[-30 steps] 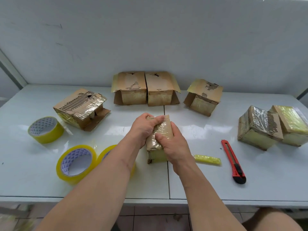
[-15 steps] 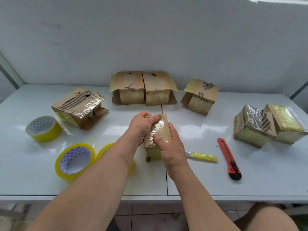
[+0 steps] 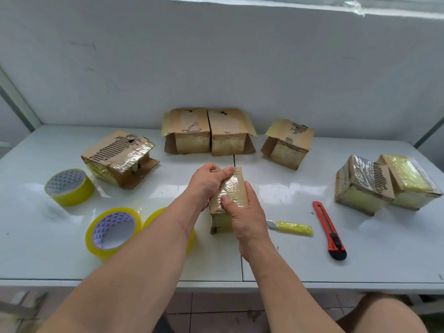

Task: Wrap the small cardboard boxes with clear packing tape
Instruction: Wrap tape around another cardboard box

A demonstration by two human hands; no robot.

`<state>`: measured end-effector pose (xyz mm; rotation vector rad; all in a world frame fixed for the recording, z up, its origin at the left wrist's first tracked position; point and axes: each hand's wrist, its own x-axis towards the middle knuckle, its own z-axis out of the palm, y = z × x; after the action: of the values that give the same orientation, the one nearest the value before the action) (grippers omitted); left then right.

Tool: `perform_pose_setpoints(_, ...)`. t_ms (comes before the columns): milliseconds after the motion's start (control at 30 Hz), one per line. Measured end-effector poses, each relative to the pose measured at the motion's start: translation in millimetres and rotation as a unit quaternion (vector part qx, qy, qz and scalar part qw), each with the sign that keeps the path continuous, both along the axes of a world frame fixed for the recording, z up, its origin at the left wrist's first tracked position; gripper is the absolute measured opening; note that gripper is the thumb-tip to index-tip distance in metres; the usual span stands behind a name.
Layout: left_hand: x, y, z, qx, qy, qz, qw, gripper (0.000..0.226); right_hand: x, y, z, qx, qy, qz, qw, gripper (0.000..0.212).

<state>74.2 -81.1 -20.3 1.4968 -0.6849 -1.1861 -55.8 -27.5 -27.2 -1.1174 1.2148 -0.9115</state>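
Note:
A small cardboard box (image 3: 234, 191) with shiny clear tape over its top stands on the white table (image 3: 360, 248) at the centre. My left hand (image 3: 206, 182) grips its far left top edge. My right hand (image 3: 245, 212) clasps its near right side, thumb pressed on the taped top. Three tape rolls lie to the left: one roll (image 3: 69, 186) at far left, a second roll (image 3: 113, 230) nearer me, and a third roll (image 3: 156, 215) mostly hidden behind my left forearm.
A torn taped box (image 3: 119, 158) sits at left. Two open boxes (image 3: 209, 132) stand at the back, another open box (image 3: 288, 143) beside them. Two wrapped boxes (image 3: 384, 183) rest at right. A red utility knife (image 3: 329, 229) and a yellow-handled blade (image 3: 292, 227) lie right of my hands.
My hands have shifted only slightly on the box, the right thumb sliding over the taped top. The camera view moved a little; nothing else on the table moved.

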Motion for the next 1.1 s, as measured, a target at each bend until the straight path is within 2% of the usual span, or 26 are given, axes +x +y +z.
perform_pose_setpoints(167,8.5,4.2,4.4,0.014,0.014,-0.059,0.998,0.033,-0.4,-0.7,-0.2,-0.007,0.008,0.01,1.0,0.066)
perform_pose_setpoints(300,8.4,1.9,-3.6,0.01,0.026,-0.034,0.999,0.03,-0.1,-2.4,-1.5,-0.016,0.007,0.005,1.0,0.053)
perform_pose_setpoints(533,8.0,3.2,4.0,0.018,-0.074,-0.036,0.996,0.028,0.1,-4.3,-0.8,-0.043,0.033,0.002,0.999,0.048)
perform_pose_setpoints(667,15.6,6.1,14.9,0.046,-0.102,-0.075,0.991,0.04,-1.7,-3.8,2.6,-0.062,0.081,0.002,0.995,0.041)
perform_pose_setpoints(733,19.2,11.3,21.4,0.065,-0.097,-0.077,0.99,0.05,-1.3,-3.8,6.6,-0.075,0.123,0.012,0.99,0.051)
perform_pose_setpoints(800,23.3,16.5,25.7,0.076,-0.089,-0.056,0.992,0.064,-1.2,-5.7,10.8,-0.079,0.169,0.022,0.982,0.077)
perform_pose_setpoints(900,31.5,29.9,31.8,0.054,-0.18,-0.025,0.982,0.061,-3.0,-11.5,17.2,-0.102,0.212,0.022,0.972,0.092)
perform_pose_setpoints(1000,40.3,56.0,35.0,0.038,-0.31,-0.036,0.949,0.051,-5.4,-13.5,24.1,-0.119,0.212,0.018,0.97,0.092)
perform_pose_setpoints(1100,52.7,84.4,35.6,0.067,-0.375,-0.091,0.92,0.039,-8.0,-13.1,29.8,-0.119,0.206,0.014,0.971,0.087)
